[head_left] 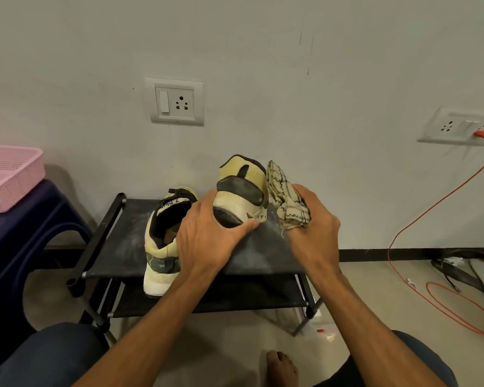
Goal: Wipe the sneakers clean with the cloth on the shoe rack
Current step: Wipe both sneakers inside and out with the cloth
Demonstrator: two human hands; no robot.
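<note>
Two pale yellow sneakers are on the black shoe rack (118,236). One sneaker (158,241) lies flat on the left of the top shelf, its heel toward me. The other sneaker (242,185) stands tilted up on end, and my left hand (207,236) grips its lower end by the sole. My right hand (310,227) holds a bunched beige checked cloth (284,199) against the right side of that raised sneaker. The top shelf looks dusty.
A pink basket (9,180) rests on a dark blue stool (20,241) at the left. An orange cable (419,219) runs from a wall socket (458,127) to the floor at the right, near some straps. My bare foot (281,367) and knees are below.
</note>
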